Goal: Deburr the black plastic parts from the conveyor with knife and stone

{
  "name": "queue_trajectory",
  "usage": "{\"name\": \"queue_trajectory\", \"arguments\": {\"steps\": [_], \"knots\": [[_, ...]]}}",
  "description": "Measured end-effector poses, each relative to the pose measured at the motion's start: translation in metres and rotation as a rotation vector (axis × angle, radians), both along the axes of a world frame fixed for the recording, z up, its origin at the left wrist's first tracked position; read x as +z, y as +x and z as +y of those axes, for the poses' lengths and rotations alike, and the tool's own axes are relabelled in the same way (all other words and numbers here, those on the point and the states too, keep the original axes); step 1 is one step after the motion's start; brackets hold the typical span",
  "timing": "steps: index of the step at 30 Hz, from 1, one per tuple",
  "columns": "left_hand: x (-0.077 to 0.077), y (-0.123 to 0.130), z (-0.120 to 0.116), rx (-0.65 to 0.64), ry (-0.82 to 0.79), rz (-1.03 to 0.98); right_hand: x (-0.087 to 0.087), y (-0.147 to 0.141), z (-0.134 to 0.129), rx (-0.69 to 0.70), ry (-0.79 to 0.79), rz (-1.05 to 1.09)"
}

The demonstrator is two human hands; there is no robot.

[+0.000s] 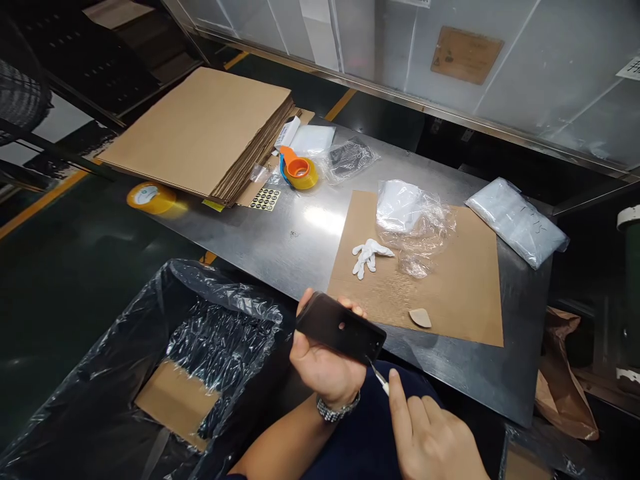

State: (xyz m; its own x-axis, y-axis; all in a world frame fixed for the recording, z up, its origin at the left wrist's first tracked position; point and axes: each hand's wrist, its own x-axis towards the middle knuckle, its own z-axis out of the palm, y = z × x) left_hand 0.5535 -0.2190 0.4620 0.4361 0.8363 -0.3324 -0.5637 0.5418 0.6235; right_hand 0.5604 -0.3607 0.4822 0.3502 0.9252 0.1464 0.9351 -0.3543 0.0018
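My left hand is wrapped round a black phone case, held tilted just off the table's near edge. A small round hole in the case shows skin behind it. In my right hand is a slim craft knife with a white handle, my index finger stretched along it. Its thin metal tip is at the case's lower right corner; whether it touches, I cannot tell. Beyond my hands, a white glove and a small beige pad lie on a cardboard sheet.
Clear bags sit on the cardboard, and a wrapped white packet lies to the right. Tape rolls, stickers and a cardboard stack occupy the metal table's left end. A black-lined bin stands lower left.
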Motion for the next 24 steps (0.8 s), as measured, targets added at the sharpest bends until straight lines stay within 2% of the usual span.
{"name": "queue_trajectory", "arguments": {"steps": [5,8,12,17,21,24], "knots": [[-0.001,0.0,-0.001,0.004,0.002,-0.007,0.0,0.0,0.0,-0.006,-0.003,-0.01],[-0.001,0.001,0.0,0.014,-0.016,0.02,0.0,0.002,0.0,0.031,-0.056,-0.067],[-0.002,0.004,0.003,-0.005,-0.097,0.109,0.002,0.004,0.002,0.087,-0.105,-0.16],[-0.002,0.006,0.006,-0.066,-0.226,0.203,0.006,0.012,0.004,0.086,-0.01,-0.225],[-0.005,0.006,0.009,-0.096,-0.277,0.208,0.011,0.027,0.003,0.124,0.008,-0.088],[-0.006,0.005,0.012,-0.135,-0.308,0.2,0.011,0.038,0.001,0.034,0.075,0.114]]}}
